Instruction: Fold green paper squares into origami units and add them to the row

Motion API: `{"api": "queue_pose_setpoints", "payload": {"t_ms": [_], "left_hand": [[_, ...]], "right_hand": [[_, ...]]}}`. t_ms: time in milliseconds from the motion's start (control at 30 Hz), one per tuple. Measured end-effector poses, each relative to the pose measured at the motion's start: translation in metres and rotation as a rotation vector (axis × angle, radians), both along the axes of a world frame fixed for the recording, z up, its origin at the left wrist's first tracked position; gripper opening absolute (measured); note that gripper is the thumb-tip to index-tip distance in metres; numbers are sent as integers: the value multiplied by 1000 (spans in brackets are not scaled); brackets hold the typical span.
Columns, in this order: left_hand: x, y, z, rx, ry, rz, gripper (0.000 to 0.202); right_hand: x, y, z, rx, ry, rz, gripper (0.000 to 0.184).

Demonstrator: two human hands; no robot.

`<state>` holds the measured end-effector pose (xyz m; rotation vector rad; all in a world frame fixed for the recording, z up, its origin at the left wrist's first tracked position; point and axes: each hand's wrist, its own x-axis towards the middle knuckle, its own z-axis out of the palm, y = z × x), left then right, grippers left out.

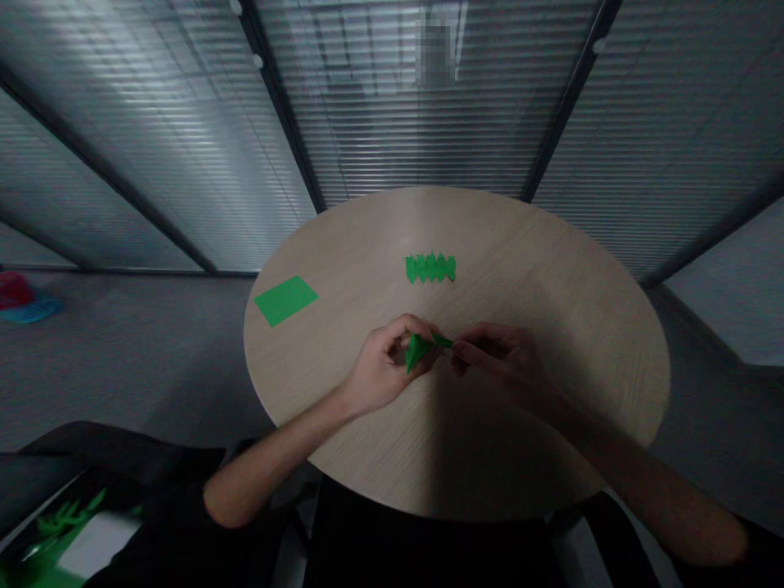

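Between my hands, above the near middle of the round table, is a small folded green paper piece [417,351]. My left hand [385,367] is closed around its wider left part, with the fingers partly hiding it. Its narrow right end lies in the pinch of my right hand [499,355], which is in shadow. Farther back on the table lies a zigzag row of folded green paper pieces [430,267]. Off to the left, near the table edge, a flat green paper sheet [286,300] rests by itself.
The round wooden table [588,327] stands close to a glass wall with blinds [416,139]. At lower left, a dark bag or container [37,539] holds green paper pieces and a white sheet [98,543]. Red and blue items [24,300] lie on the floor at far left.
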<state>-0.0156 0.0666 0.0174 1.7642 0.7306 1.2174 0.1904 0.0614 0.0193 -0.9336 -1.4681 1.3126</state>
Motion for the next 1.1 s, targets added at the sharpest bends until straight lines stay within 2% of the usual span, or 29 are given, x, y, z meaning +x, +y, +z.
{"api": "queue_pose_setpoints", "payload": {"t_ms": [267, 567, 1100], "left_hand": [[0, 1, -5, 29, -46, -42, 15], [-1, 2, -5, 66, 10, -45, 13], [-3, 3, -5, 109, 49, -55, 9]], "right_hand": [[0, -2, 0, 26, -48, 2, 24], [-2, 0, -4, 17, -103, 12, 24], [-2, 0, -2, 14, -71, -3, 24]]}}
